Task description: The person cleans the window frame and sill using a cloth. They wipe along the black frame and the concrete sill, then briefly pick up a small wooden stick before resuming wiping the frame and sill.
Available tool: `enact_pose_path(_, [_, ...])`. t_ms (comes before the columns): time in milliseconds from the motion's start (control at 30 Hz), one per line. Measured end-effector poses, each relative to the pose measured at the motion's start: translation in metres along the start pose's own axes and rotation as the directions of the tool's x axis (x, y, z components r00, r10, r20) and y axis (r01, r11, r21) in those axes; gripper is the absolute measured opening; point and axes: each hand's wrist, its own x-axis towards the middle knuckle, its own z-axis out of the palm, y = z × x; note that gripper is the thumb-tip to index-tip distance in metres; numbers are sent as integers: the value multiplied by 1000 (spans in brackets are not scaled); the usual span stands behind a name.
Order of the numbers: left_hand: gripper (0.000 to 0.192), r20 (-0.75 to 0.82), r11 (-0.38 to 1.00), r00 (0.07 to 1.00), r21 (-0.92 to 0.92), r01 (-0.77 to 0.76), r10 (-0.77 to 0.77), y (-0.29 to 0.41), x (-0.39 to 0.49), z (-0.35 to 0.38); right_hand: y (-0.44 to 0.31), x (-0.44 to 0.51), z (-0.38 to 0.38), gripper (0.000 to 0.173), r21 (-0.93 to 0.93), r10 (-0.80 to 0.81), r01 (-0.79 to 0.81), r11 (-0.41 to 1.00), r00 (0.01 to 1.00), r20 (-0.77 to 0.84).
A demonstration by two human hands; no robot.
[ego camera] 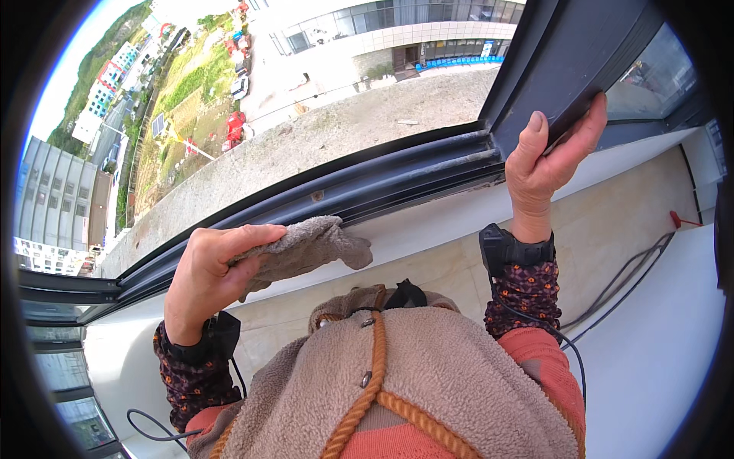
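Observation:
My left hand [209, 269] grips a grey-brown cleaning cloth [309, 244], folded and bunched, with its far end drooping toward the inner sill. The cloth lies against the inner edge of a dark metal sliding-window track [395, 172], which has several parallel grooves. On the right, my right hand [545, 166] holds the edge of a dark window sash frame [567, 63], thumb on one side and fingers on the other. Part of the fingers is hidden by the frame.
The window opening gives onto a rough concrete ledge [367, 126], with a drop to the ground outside. Below the white inner sill [390, 238] is a tiled floor [453, 281]. Dark cables [619, 281] and a red-headed tool [676, 219] lie at the right.

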Motion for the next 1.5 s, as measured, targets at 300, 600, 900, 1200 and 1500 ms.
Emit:
enact_pose_path(300, [44, -33, 970, 969, 21, -243, 244, 10, 46, 42, -4, 1, 3, 75, 172, 81, -78, 982, 997, -9])
enact_pose_path(600, [34, -53, 864, 878, 217, -455, 476, 84, 141, 120, 4, -6, 0, 77, 199, 90, -91, 976, 996, 13])
enact_pose_path(900, [42, -10, 964, 972, 125, -233, 237, 24, 45, 33, -5, 2, -6, 71, 50, 92, -95, 994, 994, 56])
enact_pose_path(1200, [46, -115, 985, 992, 158, 73, -55, -35, -76, -34, 0, 1, -6, 73, 18, 53, -53, 998, 998, 39])
enact_pose_path(1500, [43, -94, 990, 992, 113, 88, -78, -47, -69, -47, 9, 1, -9, 76, -10, 40, -40, 999, 998, 39])
